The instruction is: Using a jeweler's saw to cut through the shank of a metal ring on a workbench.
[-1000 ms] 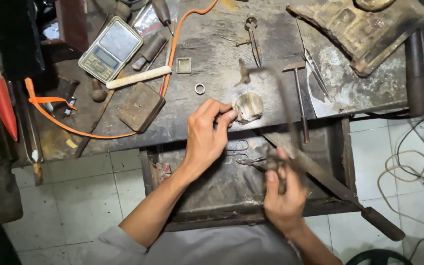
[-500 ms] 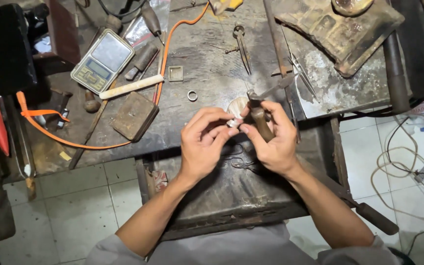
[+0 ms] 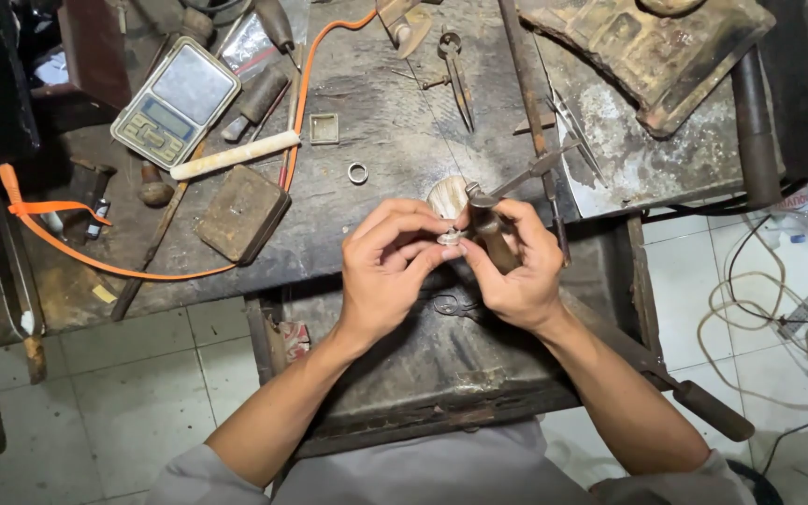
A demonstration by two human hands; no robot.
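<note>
My left hand (image 3: 390, 271) pinches a small silver piece (image 3: 449, 239) between thumb and fingertips, just in front of a pale rounded bench peg (image 3: 443, 194). My right hand (image 3: 521, 276) grips a brown-handled tool (image 3: 490, 234) whose thin metal shaft slants up to the right. The tool's head sits against the silver piece, and the fingertips of both hands touch above the open drawer (image 3: 441, 365). A loose silver ring (image 3: 357, 173) lies on the worn bench top (image 3: 385, 122) behind my left hand.
A pocket scale (image 3: 175, 101), a white rod (image 3: 236, 154), a brown block (image 3: 242, 213), a small square frame (image 3: 324, 128) and an orange hose (image 3: 123, 266) lie to the left. Pliers (image 3: 455, 65) and a charred slab (image 3: 647, 47) are at the back. Cables (image 3: 778, 309) trail on the tiled floor.
My right hand rose from the drawer with the brown-handled tool and met my left hand at the peg. Since half a second ago the hands have barely moved.
</note>
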